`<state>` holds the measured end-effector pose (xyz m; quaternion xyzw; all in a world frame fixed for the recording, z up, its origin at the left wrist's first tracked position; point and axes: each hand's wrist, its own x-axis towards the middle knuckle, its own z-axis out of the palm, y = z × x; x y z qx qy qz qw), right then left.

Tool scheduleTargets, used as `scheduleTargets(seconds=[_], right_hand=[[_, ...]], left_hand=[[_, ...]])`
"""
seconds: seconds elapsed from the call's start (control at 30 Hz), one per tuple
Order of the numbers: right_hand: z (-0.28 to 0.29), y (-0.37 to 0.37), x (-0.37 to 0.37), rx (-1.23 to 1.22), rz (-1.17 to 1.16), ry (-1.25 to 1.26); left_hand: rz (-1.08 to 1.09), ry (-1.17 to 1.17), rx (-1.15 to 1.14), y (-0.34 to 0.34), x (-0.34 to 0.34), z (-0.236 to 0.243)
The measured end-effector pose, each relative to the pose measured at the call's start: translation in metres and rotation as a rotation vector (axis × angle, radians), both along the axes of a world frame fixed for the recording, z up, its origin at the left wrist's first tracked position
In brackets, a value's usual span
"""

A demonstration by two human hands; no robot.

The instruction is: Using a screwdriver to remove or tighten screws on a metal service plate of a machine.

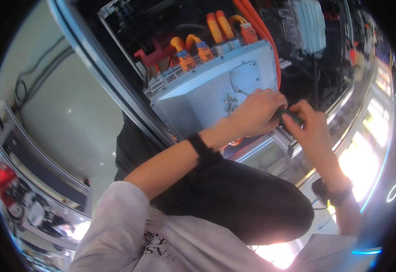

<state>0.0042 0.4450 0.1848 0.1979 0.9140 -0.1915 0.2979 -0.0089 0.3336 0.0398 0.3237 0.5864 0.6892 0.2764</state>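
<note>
A screwdriver (pixel 293 116) with a dark green handle lies across the right part of a silver-grey metal housing. My left hand (pixel 261 111) is closed round its front part, and a thin metal shaft shows beyond the fingers, its end near the lower edge of a small cover plate (pixel 246 77). With thumb and fingers, my right hand (pixel 310 124) grips the rear of the handle. Several small loose screws (pixel 230 103) lie in a heap on the housing (pixel 193 102), left of my left hand. My palm and fingers hide the middle of the tool.
Orange cable connectors (pixel 186 60) and thick orange cables (pixel 216 27) rise along the housing's far edge. A metal frame rail (pixel 98 68) runs along the left. A finned silver unit (pixel 310 27) stands at the far right. My bent leg (pixel 243 195) is close below the housing.
</note>
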Motion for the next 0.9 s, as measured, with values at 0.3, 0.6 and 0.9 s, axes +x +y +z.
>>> scheduleTargets(seconds=[0.3,0.6,0.9], right_hand=[[-0.028,0.003,0.017,-0.007,-0.105,0.305],[-0.064,-0.019,0.041,-0.144,-0.250,0.729],[-0.089,-0.070,0.012,-0.823,-1.080,1.393]], left_hand=[[-0.170,-0.392,0.202,0.027,-0.062,0.016],[-0.456,-0.501,-0.001,0.045,-0.056,0.058],[-0.185,-0.192,0.051,0.018,-0.039,0.042]])
